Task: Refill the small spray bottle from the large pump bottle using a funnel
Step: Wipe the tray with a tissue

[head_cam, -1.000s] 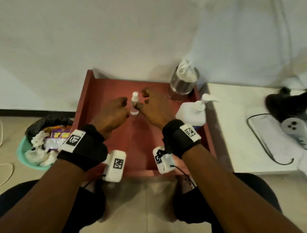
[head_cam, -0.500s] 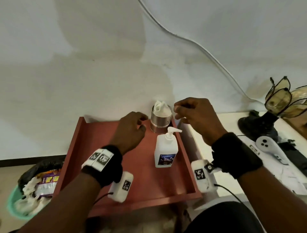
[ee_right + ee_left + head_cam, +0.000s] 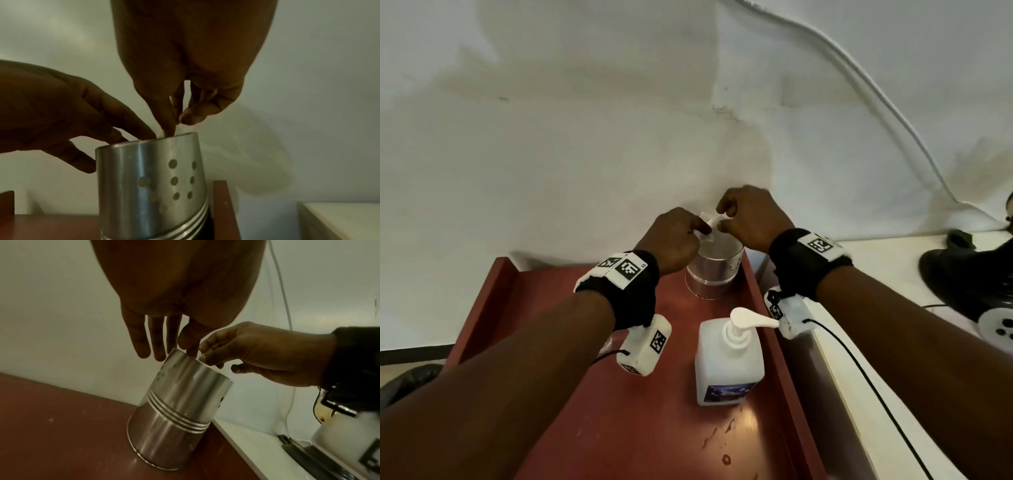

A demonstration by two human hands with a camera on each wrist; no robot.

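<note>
A large pump bottle stands upright in the lower middle of the head view, on a reddish-brown tray with raised side walls. The bottle is white, translucent plastic, squarish in body, with a white pump head whose spout points right and a small dark picture label low on its front. Above it, at the tray's far right corner against the wall, stands a shiny metal cup, cylindrical, with grooved rings round its lower half and round holes punched in its upper wall. Both hands meet over the cup's mouth. The left hand pinches a small white, thin, crumpled-looking piece between thumb and forefinger, its other fingers hanging straight beside the rim. The right hand pinches the same white piece from the other side, thumb and fingertips pressed together just above the rim. What the piece is cannot be told. Each wrist wears a black band with printed square markers and a white camera block below it. The tray's surface is smooth, with a few wet drops near the bottom of the frame. A pale bench lies right of the tray, carrying a black cable and dark objects. A plain white wall fills the upper frame, a white cord curving down its right side.
</note>
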